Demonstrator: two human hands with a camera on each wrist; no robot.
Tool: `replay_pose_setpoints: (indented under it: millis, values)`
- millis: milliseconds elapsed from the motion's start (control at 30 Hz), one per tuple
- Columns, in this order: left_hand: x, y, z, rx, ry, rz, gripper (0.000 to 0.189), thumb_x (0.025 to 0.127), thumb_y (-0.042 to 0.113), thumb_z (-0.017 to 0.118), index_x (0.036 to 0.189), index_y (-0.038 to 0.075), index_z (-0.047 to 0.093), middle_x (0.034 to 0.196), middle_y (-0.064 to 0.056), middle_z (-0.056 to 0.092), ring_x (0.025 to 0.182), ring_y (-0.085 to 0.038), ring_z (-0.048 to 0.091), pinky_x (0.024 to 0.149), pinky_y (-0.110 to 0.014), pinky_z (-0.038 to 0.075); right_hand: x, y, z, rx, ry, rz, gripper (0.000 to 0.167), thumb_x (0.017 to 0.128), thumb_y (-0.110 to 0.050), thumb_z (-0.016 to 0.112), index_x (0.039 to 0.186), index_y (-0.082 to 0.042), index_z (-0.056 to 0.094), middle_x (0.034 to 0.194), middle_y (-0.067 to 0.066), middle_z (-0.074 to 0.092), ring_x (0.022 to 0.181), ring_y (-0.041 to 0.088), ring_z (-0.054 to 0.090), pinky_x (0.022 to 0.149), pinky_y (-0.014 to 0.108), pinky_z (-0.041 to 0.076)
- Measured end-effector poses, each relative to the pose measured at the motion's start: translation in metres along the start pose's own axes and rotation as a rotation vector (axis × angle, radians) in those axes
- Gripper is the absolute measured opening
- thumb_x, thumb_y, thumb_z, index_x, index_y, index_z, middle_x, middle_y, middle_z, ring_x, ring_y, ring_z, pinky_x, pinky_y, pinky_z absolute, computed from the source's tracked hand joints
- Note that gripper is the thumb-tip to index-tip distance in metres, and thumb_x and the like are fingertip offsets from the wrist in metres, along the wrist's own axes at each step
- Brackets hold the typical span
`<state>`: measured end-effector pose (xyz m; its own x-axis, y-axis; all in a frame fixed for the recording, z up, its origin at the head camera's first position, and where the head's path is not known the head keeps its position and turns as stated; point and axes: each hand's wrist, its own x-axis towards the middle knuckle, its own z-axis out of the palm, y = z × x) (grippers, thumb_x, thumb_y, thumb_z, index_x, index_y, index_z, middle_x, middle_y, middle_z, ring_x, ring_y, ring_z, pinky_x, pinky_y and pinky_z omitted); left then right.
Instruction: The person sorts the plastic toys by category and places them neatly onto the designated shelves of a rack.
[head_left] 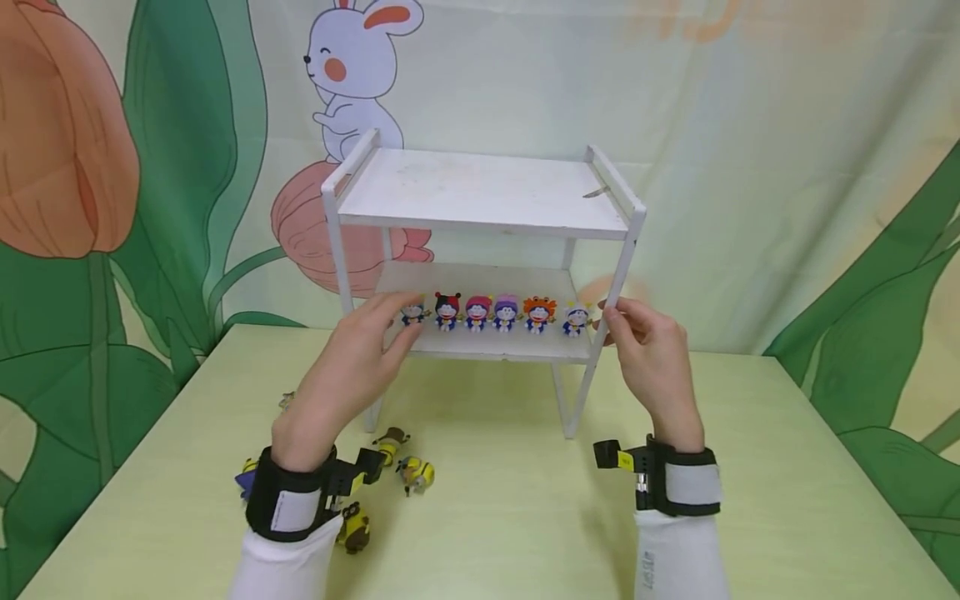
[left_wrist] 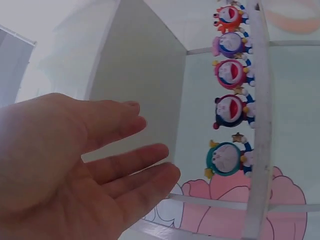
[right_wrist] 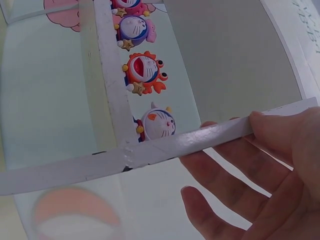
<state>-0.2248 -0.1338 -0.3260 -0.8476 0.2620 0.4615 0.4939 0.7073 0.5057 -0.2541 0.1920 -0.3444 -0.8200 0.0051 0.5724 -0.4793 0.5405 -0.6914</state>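
A row of small figurines with round white faces and coloured animal hats stands along the front of the white shelf's lower board [head_left: 480,348]. My left hand [head_left: 360,342] is beside the left-end figurine [head_left: 413,312], which wears a teal hat. In the left wrist view its fingers are loosely spread, with nothing between them and the figurine apart from them. At the other end, my right hand [head_left: 654,354] holds the shelf's right front post [right_wrist: 200,137] between thumb and fingers. The white-hatted figurine [right_wrist: 159,124] stands just inside that post; an orange crab-hatted one [right_wrist: 144,72] is beside it.
Several yellow-and-brown figurines lie on the table at the left, including one figurine [head_left: 416,474] below the shelf and another [head_left: 354,528] by the left wrist strap. A thin dark mark [head_left: 596,192] shows on the shelf's top board [head_left: 472,183]. A printed curtain [head_left: 735,167] hangs behind.
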Motion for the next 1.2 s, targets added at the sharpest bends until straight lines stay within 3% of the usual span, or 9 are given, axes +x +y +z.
replay_pose_setpoints:
  millis: [200, 433, 667, 833, 1100, 1200]
  values:
    - [-0.007, 0.001, -0.004, 0.000, -0.001, 0.012, 0.033, 0.100, 0.013, 0.057, 0.132, 0.002, 0.056, 0.128, -0.015, 0.058, 0.106, -0.033, 0.060, 0.089, -0.047, 0.051, 0.000, 0.001, 0.003, 0.016, -0.005, 0.006, 0.026, 0.100, -0.017, 0.057, 0.114, 0.003, 0.068, 0.094, 0.017, 0.071, 0.076, 0.028, 0.068, 0.079, 0.048, 0.053]
    - [-0.010, 0.001, 0.013, 0.044, -0.144, 0.085, 0.029, 0.100, 0.015, 0.057, 0.126, 0.002, 0.060, 0.115, -0.013, 0.066, 0.094, -0.022, 0.062, 0.082, -0.039, 0.053, 0.000, 0.001, 0.001, 0.002, -0.009, -0.005, 0.026, 0.101, -0.016, 0.056, 0.114, 0.003, 0.068, 0.095, 0.018, 0.071, 0.077, 0.029, 0.068, 0.080, 0.049, 0.053]
    - [-0.017, -0.001, 0.026, 0.087, -0.220, 0.121, 0.028, 0.098, 0.012, 0.061, 0.124, 0.000, 0.061, 0.114, -0.011, 0.067, 0.095, -0.020, 0.065, 0.084, -0.037, 0.053, 0.000, 0.000, -0.002, -0.001, -0.004, 0.011, 0.026, 0.101, -0.016, 0.056, 0.114, 0.003, 0.068, 0.095, 0.019, 0.071, 0.079, 0.032, 0.068, 0.081, 0.050, 0.051]
    - [-0.022, -0.002, 0.045, 0.124, -0.276, 0.150, 0.028, 0.095, 0.010, 0.065, 0.121, 0.002, 0.061, 0.110, -0.010, 0.066, 0.095, -0.023, 0.064, 0.083, -0.037, 0.053, 0.000, 0.000, -0.002, 0.006, -0.001, 0.019, 0.026, 0.101, -0.017, 0.057, 0.114, 0.002, 0.068, 0.095, 0.019, 0.071, 0.080, 0.033, 0.067, 0.082, 0.050, 0.050]
    - [-0.037, -0.001, 0.080, 0.188, -0.470, 0.132, 0.041, 0.092, 0.014, 0.070, 0.128, 0.000, 0.058, 0.120, -0.016, 0.063, 0.109, -0.031, 0.061, 0.093, -0.041, 0.049, 0.000, 0.001, -0.002, 0.000, -0.003, 0.031, 0.026, 0.101, -0.018, 0.057, 0.115, 0.001, 0.068, 0.095, 0.017, 0.071, 0.079, 0.030, 0.067, 0.081, 0.048, 0.050]
    - [-0.042, -0.004, 0.087, 0.213, -0.501, 0.136, 0.040, 0.089, 0.014, 0.073, 0.125, 0.002, 0.060, 0.117, -0.015, 0.063, 0.107, -0.030, 0.061, 0.091, -0.041, 0.049, 0.000, 0.001, -0.001, 0.005, -0.008, 0.030, 0.027, 0.101, -0.018, 0.057, 0.115, 0.001, 0.068, 0.095, 0.017, 0.071, 0.078, 0.026, 0.066, 0.081, 0.048, 0.051]
